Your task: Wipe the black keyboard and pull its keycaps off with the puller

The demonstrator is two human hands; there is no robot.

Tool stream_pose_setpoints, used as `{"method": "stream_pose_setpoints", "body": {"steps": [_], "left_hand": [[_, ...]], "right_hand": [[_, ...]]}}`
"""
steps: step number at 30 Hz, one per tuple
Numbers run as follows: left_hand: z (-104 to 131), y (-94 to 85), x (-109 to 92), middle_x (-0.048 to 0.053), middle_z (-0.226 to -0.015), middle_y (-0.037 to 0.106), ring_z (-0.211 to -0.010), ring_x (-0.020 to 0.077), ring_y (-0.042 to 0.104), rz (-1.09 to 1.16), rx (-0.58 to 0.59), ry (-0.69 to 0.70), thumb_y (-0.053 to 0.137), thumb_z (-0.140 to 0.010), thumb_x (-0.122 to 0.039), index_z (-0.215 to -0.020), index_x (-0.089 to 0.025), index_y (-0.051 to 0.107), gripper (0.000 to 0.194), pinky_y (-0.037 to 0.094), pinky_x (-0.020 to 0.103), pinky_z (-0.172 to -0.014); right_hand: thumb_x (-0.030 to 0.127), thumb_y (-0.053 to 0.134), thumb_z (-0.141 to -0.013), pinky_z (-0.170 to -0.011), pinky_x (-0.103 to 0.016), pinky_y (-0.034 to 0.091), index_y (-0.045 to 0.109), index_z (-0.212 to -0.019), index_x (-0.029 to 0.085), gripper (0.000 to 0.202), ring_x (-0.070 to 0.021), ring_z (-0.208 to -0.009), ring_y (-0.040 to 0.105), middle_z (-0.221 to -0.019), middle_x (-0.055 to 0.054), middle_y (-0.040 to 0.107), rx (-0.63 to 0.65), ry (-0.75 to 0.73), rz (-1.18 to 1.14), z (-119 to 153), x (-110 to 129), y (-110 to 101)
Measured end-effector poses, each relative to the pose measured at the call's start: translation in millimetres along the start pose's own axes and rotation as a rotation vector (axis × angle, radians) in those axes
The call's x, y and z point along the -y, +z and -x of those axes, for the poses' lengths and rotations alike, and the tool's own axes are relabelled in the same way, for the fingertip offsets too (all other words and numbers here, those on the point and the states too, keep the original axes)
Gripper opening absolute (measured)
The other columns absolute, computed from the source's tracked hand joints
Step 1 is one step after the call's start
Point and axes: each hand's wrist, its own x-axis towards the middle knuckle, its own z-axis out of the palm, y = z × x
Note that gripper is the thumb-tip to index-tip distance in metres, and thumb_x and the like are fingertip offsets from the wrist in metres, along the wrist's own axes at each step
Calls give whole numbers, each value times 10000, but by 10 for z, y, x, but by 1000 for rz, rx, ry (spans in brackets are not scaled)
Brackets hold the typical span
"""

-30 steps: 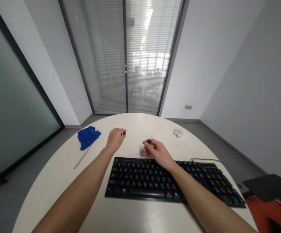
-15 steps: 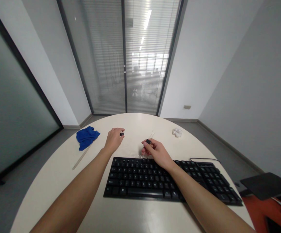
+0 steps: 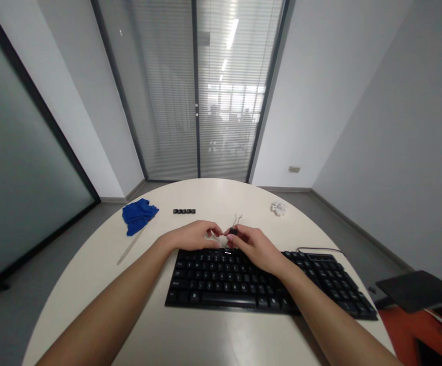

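My right hand [image 3: 257, 244] is closed over the upper edge of the black keyboard [image 3: 228, 300], pinching a small black keycap [image 3: 233, 231] between thumb and fingertips. A wire keycap puller [image 3: 237, 219] is also in that hand, its thin prongs sticking out beyond the fingers. Just left of it, my left hand [image 3: 196, 235] has thumb and index finger apart, the index fingertip close to the right fingertips; I cannot tell if they touch. Nothing shows in the left hand. Beyond it lies a short row of several black keycaps [image 3: 184, 211].
On the white round table [image 3: 221, 190], a blue cloth [image 3: 139, 216] lies at the left over a thin pale stick [image 3: 129, 249]. Crumpled white material [image 3: 277, 208] lies at the right. The keyboard cable [image 3: 322, 249] curves behind the keyboard. A red-orange seat [image 3: 407, 335] stands beyond the right edge.
My left hand has left the row of keycaps, uncovering it, and come down right beside my right hand. The right hand keeps its hold, moving slightly down.
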Motion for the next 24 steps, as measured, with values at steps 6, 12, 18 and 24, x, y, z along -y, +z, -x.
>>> {"method": "stream_pose_setpoints", "body": {"steps": [6, 12, 18, 24], "left_hand": [[97, 70, -150, 40, -1001, 734, -873, 203, 661, 41, 104, 10, 667, -817, -282, -1098, -207, 690, 292, 490, 302, -775], [80, 110, -107, 45, -983, 743, -849, 201, 669, 29, 101, 1, 672, -819, -300, -1058, -198, 710, 263, 487, 292, -749], [64, 95, -143, 41, -926, 747, -814, 175, 661, 29, 125, 9, 678, -825, -304, -1001, -154, 709, 233, 466, 247, -715], [68, 111, -138, 48, -950, 747, -804, 173, 664, 25, 109, -21, 643, -852, -351, -1035, -160, 712, 273, 463, 242, -697]], "right_hand": [[434, 531, -955, -694, -296, 462, 694, -969, 220, 269, -192, -738, 629, -811, -17, 715, -3, -24, -7, -14, -14, 9], [439, 533, -955, -696, -293, 465, 682, -941, 210, 274, -193, -751, 636, -815, -22, 720, 4, -8, -4, -16, -54, 25], [378, 521, -972, -738, -281, 461, 684, -942, 195, 247, -185, -814, 647, -887, -22, 729, 99, -55, 64, 8, 33, 7], [401, 494, -982, -677, -279, 439, 650, -876, 195, 279, -186, -714, 640, -784, -32, 717, 57, -4, 260, 21, 34, -27]]}}
